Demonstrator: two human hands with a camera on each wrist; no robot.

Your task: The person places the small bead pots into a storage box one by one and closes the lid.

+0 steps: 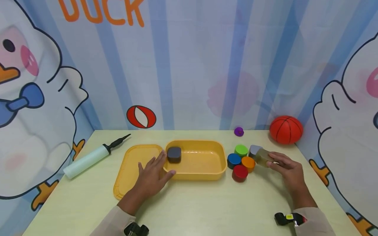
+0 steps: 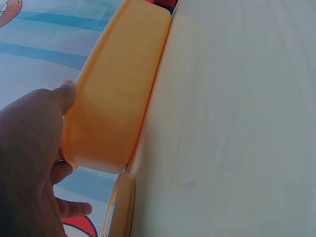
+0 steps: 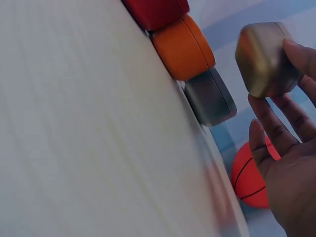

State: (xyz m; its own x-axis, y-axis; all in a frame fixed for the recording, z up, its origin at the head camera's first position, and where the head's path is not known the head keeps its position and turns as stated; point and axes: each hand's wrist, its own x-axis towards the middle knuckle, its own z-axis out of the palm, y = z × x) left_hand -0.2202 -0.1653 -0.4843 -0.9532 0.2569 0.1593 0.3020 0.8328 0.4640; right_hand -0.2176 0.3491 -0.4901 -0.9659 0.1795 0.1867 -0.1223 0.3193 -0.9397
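My right hand (image 1: 290, 168) pinches a small gold rounded-square tin (image 1: 262, 158) between thumb and fingers. In the right wrist view the gold tin (image 3: 264, 59) is lifted above the table, beside a grey tin (image 3: 210, 98). My left hand (image 1: 152, 178) rests with spread fingers at the left rim of a yellow rectangular box (image 1: 203, 177), its thumb along the front rim. Inside the box, at its left end, sits a dark grey rounded-square tin (image 1: 174, 154). The yellow lid (image 1: 124, 177) lies left of the box, partly under the left hand in the head view.
Right of the box cluster a green tin (image 1: 241, 150), a blue tin (image 1: 234, 160), an orange tin (image 1: 248, 164) and a red tin (image 1: 240, 173). A red ball (image 1: 285, 129) and a purple top-like piece (image 1: 239, 131) stand farther back. A pale green hand pump (image 1: 88, 162) lies left.
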